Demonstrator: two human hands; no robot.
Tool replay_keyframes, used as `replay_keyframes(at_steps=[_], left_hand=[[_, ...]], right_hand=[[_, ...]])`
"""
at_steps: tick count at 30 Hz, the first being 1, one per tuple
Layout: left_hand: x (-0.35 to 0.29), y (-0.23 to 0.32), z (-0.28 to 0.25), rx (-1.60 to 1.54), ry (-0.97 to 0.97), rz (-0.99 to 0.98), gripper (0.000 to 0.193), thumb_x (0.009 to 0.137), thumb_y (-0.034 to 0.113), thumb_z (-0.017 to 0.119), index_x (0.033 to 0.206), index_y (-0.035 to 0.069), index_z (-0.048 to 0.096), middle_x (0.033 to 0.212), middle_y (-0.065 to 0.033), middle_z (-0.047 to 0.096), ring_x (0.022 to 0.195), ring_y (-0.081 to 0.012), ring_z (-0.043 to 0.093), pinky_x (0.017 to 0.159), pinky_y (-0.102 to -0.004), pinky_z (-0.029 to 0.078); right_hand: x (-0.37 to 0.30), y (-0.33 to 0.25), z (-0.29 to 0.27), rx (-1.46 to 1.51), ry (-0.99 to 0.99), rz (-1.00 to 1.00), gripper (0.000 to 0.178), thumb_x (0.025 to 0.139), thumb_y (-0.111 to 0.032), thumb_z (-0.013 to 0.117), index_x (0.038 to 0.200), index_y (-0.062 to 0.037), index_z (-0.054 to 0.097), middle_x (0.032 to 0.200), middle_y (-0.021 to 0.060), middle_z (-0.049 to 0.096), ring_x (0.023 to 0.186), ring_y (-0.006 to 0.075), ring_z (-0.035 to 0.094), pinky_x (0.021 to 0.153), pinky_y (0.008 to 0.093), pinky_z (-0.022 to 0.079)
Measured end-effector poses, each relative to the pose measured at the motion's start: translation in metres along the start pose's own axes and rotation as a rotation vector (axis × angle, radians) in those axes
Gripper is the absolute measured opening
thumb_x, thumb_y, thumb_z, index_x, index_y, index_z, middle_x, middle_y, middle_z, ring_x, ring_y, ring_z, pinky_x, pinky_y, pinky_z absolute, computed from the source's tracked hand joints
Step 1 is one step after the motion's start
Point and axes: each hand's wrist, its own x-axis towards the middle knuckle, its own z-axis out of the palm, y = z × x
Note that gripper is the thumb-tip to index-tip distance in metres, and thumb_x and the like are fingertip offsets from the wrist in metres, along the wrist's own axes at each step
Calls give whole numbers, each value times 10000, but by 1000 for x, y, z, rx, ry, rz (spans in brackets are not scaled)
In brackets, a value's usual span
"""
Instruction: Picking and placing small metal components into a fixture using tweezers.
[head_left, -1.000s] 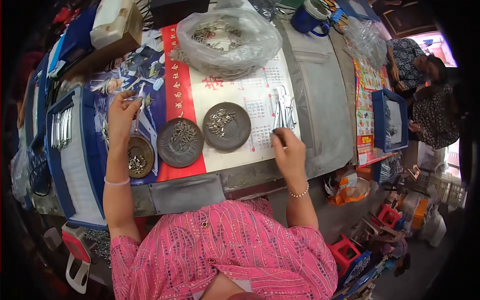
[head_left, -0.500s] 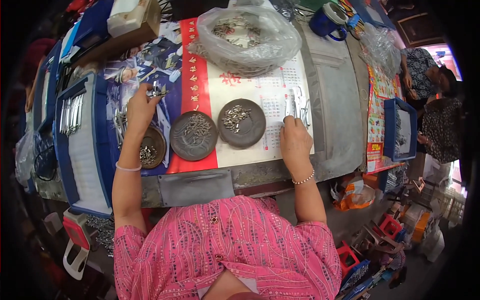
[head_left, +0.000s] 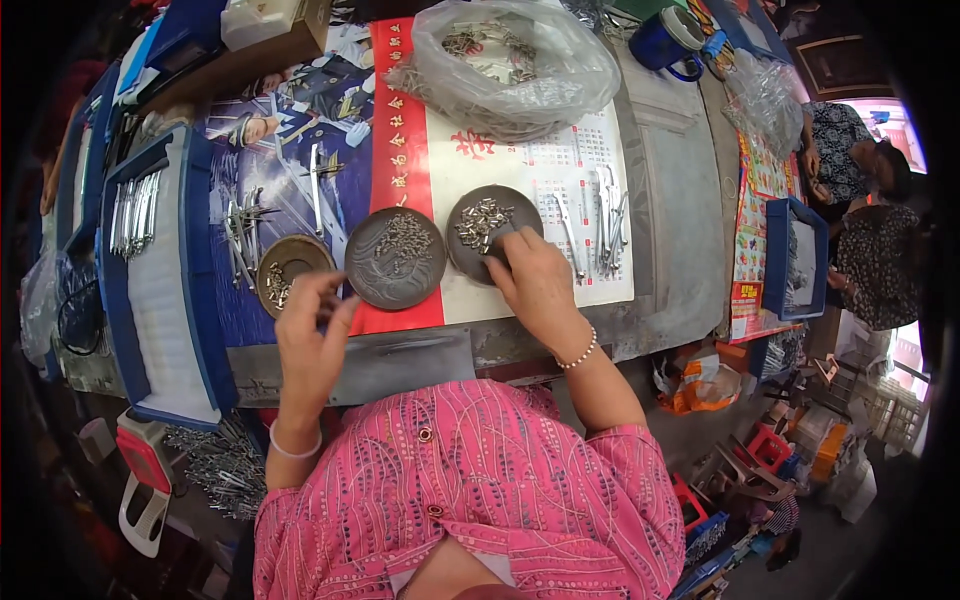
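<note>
My left hand (head_left: 312,340) hovers at the front edge of a small brown dish (head_left: 318,258) of short metal pins, its fingers curled and the thumb apart. My right hand (head_left: 540,285) reaches into the right-hand dark dish (head_left: 482,272), thumb and forefinger apart beside a heap of small shiny metal cylinders (head_left: 482,222). Between them sits another dark dish (head_left: 385,290) of tiny metal parts (head_left: 404,240). A slim silver metal piece (head_left: 317,190) with a crosspiece lies behind the brown dish. One long silver piece (head_left: 568,235) lies right of the right-hand dish.
Thin silver parts lie in heaps at left (head_left: 243,235) and right (head_left: 610,225). A clear plastic bag (head_left: 575,85) of metal parts stands at the back. A blue tray (head_left: 200,300) holds silver pieces on the left; a blue mug (head_left: 655,50) stands far right. Other people (head_left: 840,130) sit at right.
My left hand has left the crossed silver piece on the table and drawn back toward the small brown dish. My right hand has moved left from the right-hand silver pieces to the right-hand dish.
</note>
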Motion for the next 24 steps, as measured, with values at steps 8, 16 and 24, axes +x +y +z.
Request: replay_keyframes(at_steps=[8, 16, 24], left_hand=[[-24, 0, 4, -143, -65, 21, 201, 769, 0, 606, 964, -23, 561, 893, -101, 550, 670, -139, 565, 581, -239, 453], [-26, -9, 13, -242, -166, -108, 168, 779, 28, 601, 937, -21, 571, 856, -71, 575, 700, -113, 569, 614, -222, 446], [-8, -12, 32, -27, -68, -69, 107, 775, 32, 598, 876, -5, 594, 788, -111, 569, 666, -214, 581, 587, -296, 449]], right_hand=[[9, 0, 16, -64, -77, 83, 159, 728, -96, 609, 787, -14, 487, 759, 161, 521, 644, 352, 535, 566, 430, 421], [4, -3, -11, 221, -85, 286, 99, 761, -13, 579, 807, 9, 493, 747, 132, 585, 666, 186, 608, 596, 266, 456], [-29, -10, -19, 684, -39, 233, 167, 769, 65, 571, 935, 55, 560, 811, 56, 581, 709, 105, 592, 639, 207, 464]])
